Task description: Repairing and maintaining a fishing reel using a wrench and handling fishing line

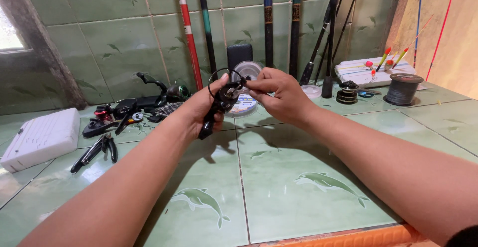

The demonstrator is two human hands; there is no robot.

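Two hands on black fishing reel (225,100): left hand (206,108) gripping stem, right hand (279,94) pinching top; likely rigid, compact, wire bail delicate.

rods (269,23): perhaps 8 | floats (384,57): 3 | pliers (94,150): 1 | line spool (402,88): 1

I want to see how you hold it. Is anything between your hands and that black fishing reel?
No, nothing visible. The left hand grips the fishing reel, and the right hand has its fingers pinching its top, above the tiled counter.
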